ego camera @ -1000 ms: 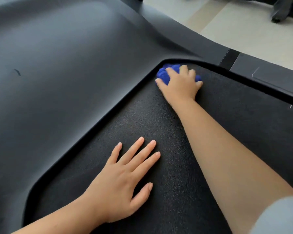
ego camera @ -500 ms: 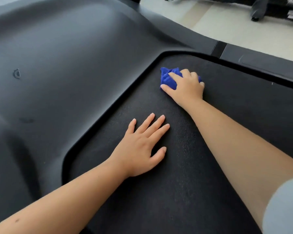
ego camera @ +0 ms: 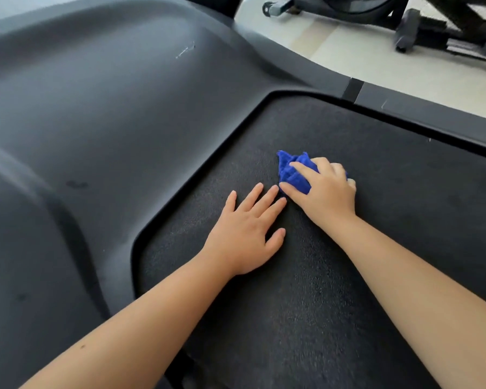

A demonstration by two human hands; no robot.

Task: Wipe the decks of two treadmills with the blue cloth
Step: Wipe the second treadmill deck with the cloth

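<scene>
Risks: blue cloth (ego camera: 293,171) bunched into wad, small contact patch, so strips of deck (ego camera: 348,304) likely get missed, especially corner by motor cover (ego camera: 110,122). Also left hand (ego camera: 244,234) planted flat just beside cloth, straight and spread, holding nothing; stroke toward it could bump it. Weight leaning on deck might make surface slip. Cloth lies on deck under right hand (ego camera: 324,189); fingers (ego camera: 302,167) curled over wad, gripping it, blue poking out ahead of fingertips and beside thumb.
</scene>
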